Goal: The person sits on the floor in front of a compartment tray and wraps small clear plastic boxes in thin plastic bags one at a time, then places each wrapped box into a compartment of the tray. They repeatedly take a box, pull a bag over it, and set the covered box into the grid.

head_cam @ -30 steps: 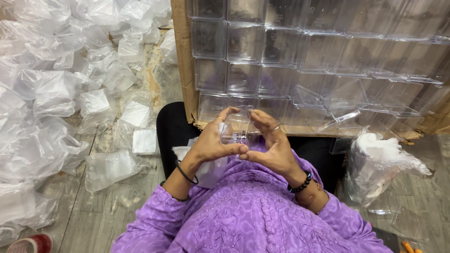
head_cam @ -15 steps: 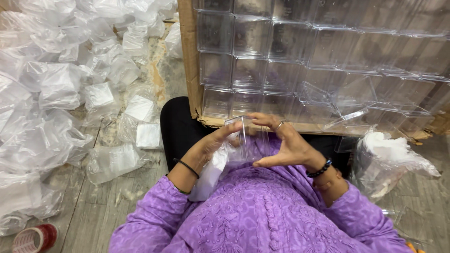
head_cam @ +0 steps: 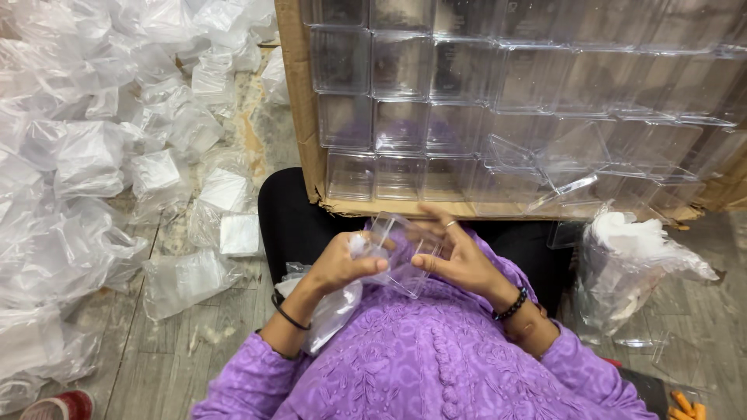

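Observation:
Both of my hands hold a small clear plastic box (head_cam: 405,257) over my lap, against my purple top. My left hand (head_cam: 342,263) grips its left side and also pinches a bit of white material at the box's corner. My right hand (head_cam: 455,253) holds the right side with the fingers spread along the box wall. A thin plastic bag (head_cam: 331,311) hangs under my left wrist.
A cardboard carton (head_cam: 299,117) full of stacked clear plastic boxes (head_cam: 498,85) stands just ahead of my knees. Many bagged boxes (head_cam: 85,163) lie heaped on the floor to the left. A bag of white material (head_cam: 630,264) sits at the right. A red tape roll (head_cam: 58,406) lies at bottom left.
The clear box has dropped a little lower toward my lap and tilted. My left hand has closed tighter on its left side, while the right fingers stay spread on it.

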### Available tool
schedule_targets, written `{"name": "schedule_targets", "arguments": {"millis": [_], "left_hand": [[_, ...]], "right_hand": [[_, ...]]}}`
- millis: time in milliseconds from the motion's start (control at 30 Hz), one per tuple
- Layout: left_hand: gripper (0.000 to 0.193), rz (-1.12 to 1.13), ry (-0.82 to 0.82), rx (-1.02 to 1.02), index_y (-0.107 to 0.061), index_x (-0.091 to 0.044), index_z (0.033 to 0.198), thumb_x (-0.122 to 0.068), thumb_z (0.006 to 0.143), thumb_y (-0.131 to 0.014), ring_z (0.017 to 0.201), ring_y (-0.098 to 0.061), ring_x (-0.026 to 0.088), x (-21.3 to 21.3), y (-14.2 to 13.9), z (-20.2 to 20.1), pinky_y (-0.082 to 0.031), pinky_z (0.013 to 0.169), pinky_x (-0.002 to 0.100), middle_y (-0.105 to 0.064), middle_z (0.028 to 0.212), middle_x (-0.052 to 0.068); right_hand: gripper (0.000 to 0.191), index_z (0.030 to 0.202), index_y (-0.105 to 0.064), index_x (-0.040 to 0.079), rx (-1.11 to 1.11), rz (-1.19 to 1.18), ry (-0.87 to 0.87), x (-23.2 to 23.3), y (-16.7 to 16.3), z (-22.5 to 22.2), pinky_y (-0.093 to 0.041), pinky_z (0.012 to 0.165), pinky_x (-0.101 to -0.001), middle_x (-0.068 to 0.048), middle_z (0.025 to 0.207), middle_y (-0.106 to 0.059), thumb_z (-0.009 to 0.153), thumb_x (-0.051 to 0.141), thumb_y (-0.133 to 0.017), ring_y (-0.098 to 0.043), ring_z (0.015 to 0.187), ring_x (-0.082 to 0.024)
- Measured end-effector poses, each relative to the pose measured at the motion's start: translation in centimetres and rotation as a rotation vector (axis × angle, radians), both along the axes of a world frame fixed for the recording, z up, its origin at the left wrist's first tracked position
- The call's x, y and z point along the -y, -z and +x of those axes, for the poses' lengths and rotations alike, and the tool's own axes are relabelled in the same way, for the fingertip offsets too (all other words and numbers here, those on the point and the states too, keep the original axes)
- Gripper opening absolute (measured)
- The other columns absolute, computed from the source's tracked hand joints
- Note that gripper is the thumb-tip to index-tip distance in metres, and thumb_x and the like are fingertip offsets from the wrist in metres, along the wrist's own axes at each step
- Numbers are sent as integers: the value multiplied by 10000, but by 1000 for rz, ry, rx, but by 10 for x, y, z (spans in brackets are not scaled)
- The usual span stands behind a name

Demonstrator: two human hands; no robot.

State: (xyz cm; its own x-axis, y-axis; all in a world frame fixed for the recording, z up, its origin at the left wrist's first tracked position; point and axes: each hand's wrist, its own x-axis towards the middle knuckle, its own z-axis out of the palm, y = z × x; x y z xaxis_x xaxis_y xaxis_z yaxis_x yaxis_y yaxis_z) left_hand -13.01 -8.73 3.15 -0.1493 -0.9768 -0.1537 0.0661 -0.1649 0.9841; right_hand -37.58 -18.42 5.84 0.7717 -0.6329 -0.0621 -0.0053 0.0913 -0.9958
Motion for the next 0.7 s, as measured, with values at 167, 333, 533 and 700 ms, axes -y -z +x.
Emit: {"name": "schedule_targets", "arguments": {"millis": [167, 333, 533, 700], "left_hand": [[399, -54, -300, -91, -714, -9, 1230, -292, 949, -702, 698, -463, 12, 17, 4, 4, -378, 608, 189, -525, 782, -98], [375, -159, -299, -422, -617, 51, 1314, -230, 1085, -518, 642, -316, 17, 34, -16, 20, -261, 585, 202, -350, 705, -104], [366, -209, -208, -457, -577, 72, 1339, -182, 1088, -494, 665, -326, 30, 36, -38, 13, -268, 617, 208, -368, 731, -85], [368, -281, -129, -330, -594, 54, 1336, -213, 1113, -472, 671, -322, 28, 40, -38, -2, -291, 647, 203, -368, 728, -86]], "right_hand": [[631, 1373, -582, 47, 21, -342, 145, 57, -3, 3, -535, 1062, -375, -87, 1281, -649, 827, 182, -868, -622, 1205, -213], [604, 1321, -626, 71, -345, -888, 159, 107, -4, 25, -511, 1044, -417, -134, 1304, -648, 824, 327, -852, -618, 1232, -280], [644, 1365, -630, 55, -363, -1203, 237, 74, -19, 34, -417, 1115, -462, -221, 1450, -548, 817, 307, -855, -502, 1355, -366], [818, 1404, -488, -60, 139, -738, -160, 33, -27, 39, -434, 1057, -433, -221, 1371, -586, 778, 314, -860, -548, 1297, -301]]}}
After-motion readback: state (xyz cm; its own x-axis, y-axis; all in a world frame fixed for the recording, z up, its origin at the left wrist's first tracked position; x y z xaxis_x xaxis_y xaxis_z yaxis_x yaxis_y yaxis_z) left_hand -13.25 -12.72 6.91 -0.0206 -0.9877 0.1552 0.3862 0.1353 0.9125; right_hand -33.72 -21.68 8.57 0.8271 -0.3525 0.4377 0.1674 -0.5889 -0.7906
